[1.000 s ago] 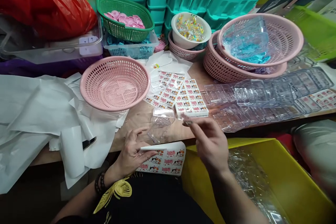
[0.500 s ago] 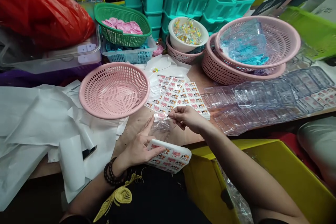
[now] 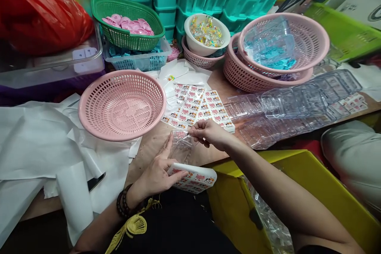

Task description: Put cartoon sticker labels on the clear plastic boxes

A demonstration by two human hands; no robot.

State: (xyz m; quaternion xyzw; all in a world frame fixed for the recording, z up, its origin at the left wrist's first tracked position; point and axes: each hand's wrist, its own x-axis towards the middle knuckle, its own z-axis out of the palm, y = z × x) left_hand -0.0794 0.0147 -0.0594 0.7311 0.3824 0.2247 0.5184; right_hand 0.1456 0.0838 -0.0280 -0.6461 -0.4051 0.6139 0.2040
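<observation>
My left hand [image 3: 162,170] grips a curled sticker sheet [image 3: 198,178] with cat and pink prints between thumb and palm. Its forefinger stretches along the side of a clear plastic case [image 3: 181,149] lying on the table. My right hand [image 3: 206,133] is closed in a pinch at the case's far right corner, by a small pink-printed sticker [image 3: 180,135] on the case's top end. Whether the pinched fingers hold the sticker's edge is too small to tell. More sticker sheets [image 3: 193,105] lie fanned just beyond my hands.
A pink basket [image 3: 86,121] stands to the left, beside crumpled white backing paper [image 3: 26,139]. Rows of clear plastic cases [image 3: 293,105] lie on the right. Stacked pink baskets [image 3: 232,73], a white bowl [image 3: 190,41] and a green basket [image 3: 101,27] line the back. A yellow box [image 3: 235,206] sits below the table edge.
The head view has shifted slightly, so the surroundings sit a little further left. Both hands stay at the clear case, and the sticker sheet is still in my left hand.
</observation>
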